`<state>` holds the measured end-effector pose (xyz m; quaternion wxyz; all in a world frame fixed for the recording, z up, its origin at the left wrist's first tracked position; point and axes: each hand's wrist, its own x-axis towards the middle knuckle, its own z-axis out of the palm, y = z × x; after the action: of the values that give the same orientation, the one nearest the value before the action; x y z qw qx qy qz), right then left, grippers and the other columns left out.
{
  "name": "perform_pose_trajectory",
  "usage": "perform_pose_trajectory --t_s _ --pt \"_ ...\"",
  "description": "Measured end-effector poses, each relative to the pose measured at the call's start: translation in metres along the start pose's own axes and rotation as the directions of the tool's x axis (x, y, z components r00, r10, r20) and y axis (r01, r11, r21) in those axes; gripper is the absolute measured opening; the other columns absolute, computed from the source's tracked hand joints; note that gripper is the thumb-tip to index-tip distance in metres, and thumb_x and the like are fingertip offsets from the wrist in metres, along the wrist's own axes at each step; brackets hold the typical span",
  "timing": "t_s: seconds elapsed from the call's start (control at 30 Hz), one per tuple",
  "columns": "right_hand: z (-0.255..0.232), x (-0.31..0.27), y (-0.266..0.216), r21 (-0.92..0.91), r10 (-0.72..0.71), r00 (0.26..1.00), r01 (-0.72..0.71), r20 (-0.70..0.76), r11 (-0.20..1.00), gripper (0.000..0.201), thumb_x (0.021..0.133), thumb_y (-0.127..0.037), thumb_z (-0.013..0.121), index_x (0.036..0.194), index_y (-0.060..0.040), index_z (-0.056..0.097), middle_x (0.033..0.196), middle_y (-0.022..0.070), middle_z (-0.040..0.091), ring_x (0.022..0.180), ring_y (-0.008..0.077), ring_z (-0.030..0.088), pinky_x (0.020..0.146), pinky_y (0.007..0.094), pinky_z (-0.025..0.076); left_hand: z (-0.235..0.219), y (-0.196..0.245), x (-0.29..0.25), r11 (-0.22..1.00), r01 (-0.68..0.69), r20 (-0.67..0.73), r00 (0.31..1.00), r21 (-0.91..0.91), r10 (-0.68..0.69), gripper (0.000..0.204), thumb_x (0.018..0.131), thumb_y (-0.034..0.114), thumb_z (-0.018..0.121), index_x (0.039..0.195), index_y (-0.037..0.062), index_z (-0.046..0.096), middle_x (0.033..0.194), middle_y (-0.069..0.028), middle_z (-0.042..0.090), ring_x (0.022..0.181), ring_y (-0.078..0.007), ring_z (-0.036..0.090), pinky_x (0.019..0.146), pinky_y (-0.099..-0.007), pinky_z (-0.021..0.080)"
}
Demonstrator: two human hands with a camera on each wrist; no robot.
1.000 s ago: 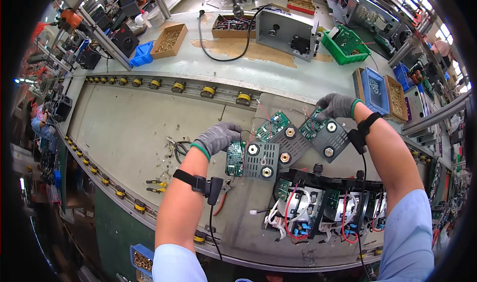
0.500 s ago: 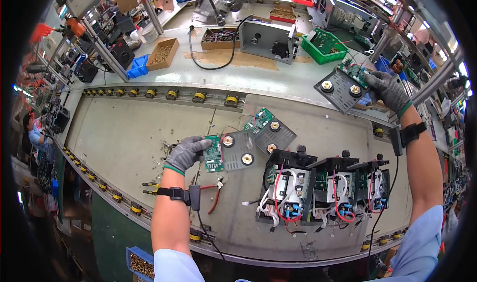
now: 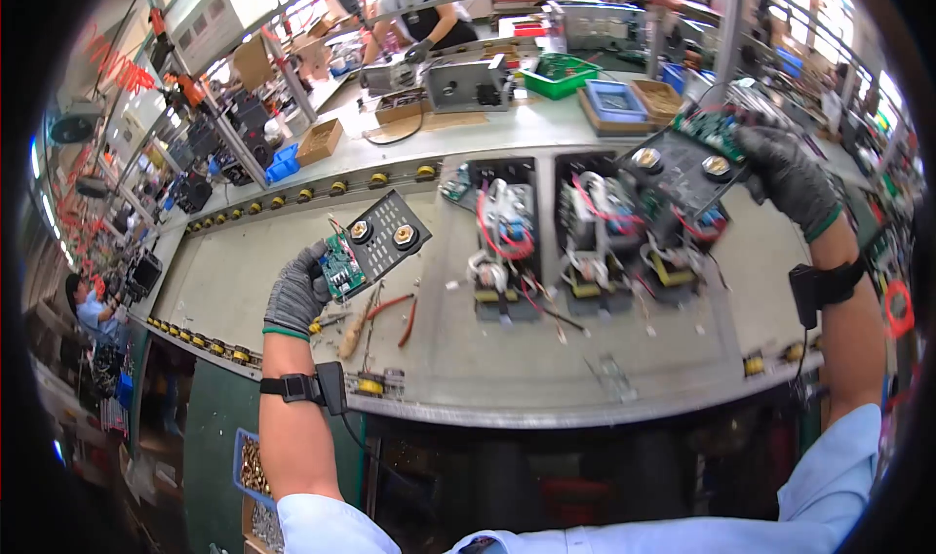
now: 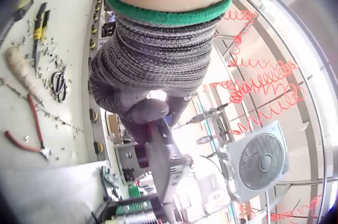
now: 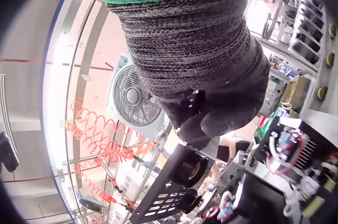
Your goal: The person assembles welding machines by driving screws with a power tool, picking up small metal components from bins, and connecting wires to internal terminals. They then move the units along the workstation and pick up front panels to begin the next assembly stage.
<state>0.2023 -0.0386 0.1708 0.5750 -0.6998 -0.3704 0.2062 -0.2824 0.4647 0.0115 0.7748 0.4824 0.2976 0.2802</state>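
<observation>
My gloved left hand (image 3: 297, 291) pinches a slotted dark metal panel (image 3: 388, 234) by its circuit-board side. That panel carries two round brass terminals and a green circuit board (image 3: 341, 265), and it is held tilted over the left part of the table. On the right, my gloved right hand (image 3: 792, 176) grips a similar panel (image 3: 682, 176) by its green-board end, raised over the rightmost black unit. In the right wrist view, this panel (image 5: 168, 195) shows its slots and terminals below the curled fingers. Three black wired units (image 3: 507, 227) stand between the hands, the right one partly hidden.
Red-handled pliers (image 3: 408, 322) and other hand tools lie below the left hand. Roller tracks (image 3: 336, 187) edge the worktable (image 3: 487, 364). Beyond are a green bin (image 3: 559, 84), a blue tray (image 3: 616, 101), a grey metal box (image 3: 463, 86) and another person (image 3: 429, 18).
Both panels have been lifted off the table. My right hand has carried its panel up and to the right, my left hand its panel leftward. The head view has tilted up.
</observation>
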Motion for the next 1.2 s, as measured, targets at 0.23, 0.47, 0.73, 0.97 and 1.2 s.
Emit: perform_pose_trajectory --t_s 0.23,0.47,0.73,0.97,1.2 --pt "0.005 -0.194 0.09 0.12 0.248 0.967 -0.24 -0.059 0.963 0.041 0.094 -0.045 0.073 0.093 -0.0039 0.069 0.075 0.0034 0.067 0.053 0.0089 0.059 0.045 0.0247 0.048 0.085 -0.089 -0.134 0.985 0.159 -0.089 0.984 0.072 -0.153 0.019 0.094 0.026 0.074 0.084 0.011 0.067 0.064 0.0004 0.06 0.042 -0.0074 0.046 0.032 -0.0217 0.031" --pt "0.053 -0.238 0.199 0.349 0.352 0.901 -0.255 -0.253 0.902 0.034 0.094 -0.036 0.075 0.097 -0.0033 0.069 0.077 0.0057 0.068 0.053 0.0141 0.062 0.043 0.028 0.05 0.153 -0.157 -0.169 0.928 0.36 -0.121 0.929 0.094 -0.349 0.021 0.097 0.028 0.071 0.093 0.0079 0.065 0.069 -0.0023 0.058 0.044 -0.0106 0.048 0.033 -0.0239 0.034" --pt "0.086 -0.22 0.2 0.492 0.458 0.816 -0.255 -0.353 0.833 0.033 0.097 -0.03 0.073 0.11 -0.0011 0.063 0.082 0.0094 0.068 0.058 0.0187 0.066 0.046 0.0305 0.055 0.189 -0.206 -0.162 0.936 0.322 -0.079 0.946 0.14 -0.313 0.025 0.096 0.031 0.072 0.099 0.0066 0.067 0.08 -0.0056 0.063 0.05 -0.0112 0.053 0.036 -0.0234 0.038" --pt "0.059 -0.214 0.228 0.614 0.512 0.842 -0.315 -0.17 0.723 0.027 0.098 -0.024 0.07 0.112 -0.0019 0.064 0.091 0.0098 0.069 0.071 0.0217 0.07 0.061 0.0364 0.061 0.232 -0.215 -0.162 0.896 0.384 -0.067 0.923 0.222 -0.379 0.025 0.1 0.03 0.067 0.11 0.0071 0.067 0.087 -0.0067 0.067 0.058 -0.0135 0.058 0.04 -0.0246 0.045" --pt "0.061 -0.248 0.205 0.621 0.395 0.902 -0.211 -0.174 0.755 0.031 0.096 -0.015 0.07 0.12 0.0028 0.06 0.1 0.012 0.068 0.083 0.0221 0.07 0.075 0.036 0.062 0.23 -0.198 -0.186 0.944 0.328 0.038 0.944 -0.025 -0.327 0.031 0.099 0.028 0.068 0.118 0.0058 0.06 0.104 -0.0156 0.069 0.08 -0.0261 0.07 0.066 -0.0402 0.061"
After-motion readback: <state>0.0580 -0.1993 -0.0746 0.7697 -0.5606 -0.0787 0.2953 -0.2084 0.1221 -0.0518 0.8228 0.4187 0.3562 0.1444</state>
